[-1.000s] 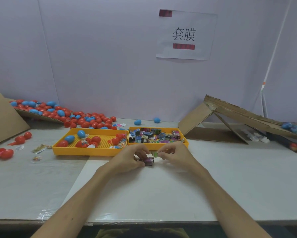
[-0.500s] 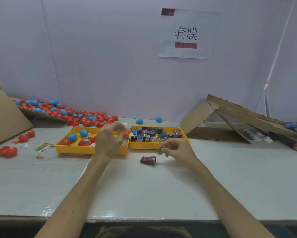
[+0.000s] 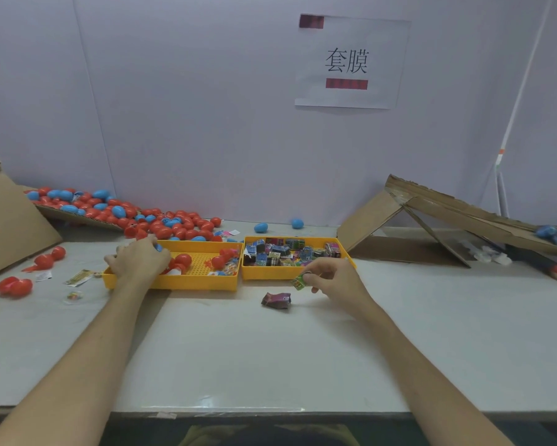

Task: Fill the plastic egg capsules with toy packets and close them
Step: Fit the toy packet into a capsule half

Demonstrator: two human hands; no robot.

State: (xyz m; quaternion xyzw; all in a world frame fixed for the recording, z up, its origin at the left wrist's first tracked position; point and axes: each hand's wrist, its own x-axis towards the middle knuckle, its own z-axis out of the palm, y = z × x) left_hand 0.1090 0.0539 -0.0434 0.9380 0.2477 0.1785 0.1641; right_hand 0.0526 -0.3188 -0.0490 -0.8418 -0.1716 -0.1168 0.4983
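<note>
While the right hand (image 3: 333,278) pinches a green toy packet (image 3: 299,281) just before the packet tray (image 3: 346,254), a crumpled purple packet (image 3: 276,300) lies on the surface (image 3: 270,355) beside it. The left hand (image 3: 138,260) curls over egg capsules (image 3: 183,259) in the egg tray (image 3: 203,283); whether it grips one is hidden.
</note>
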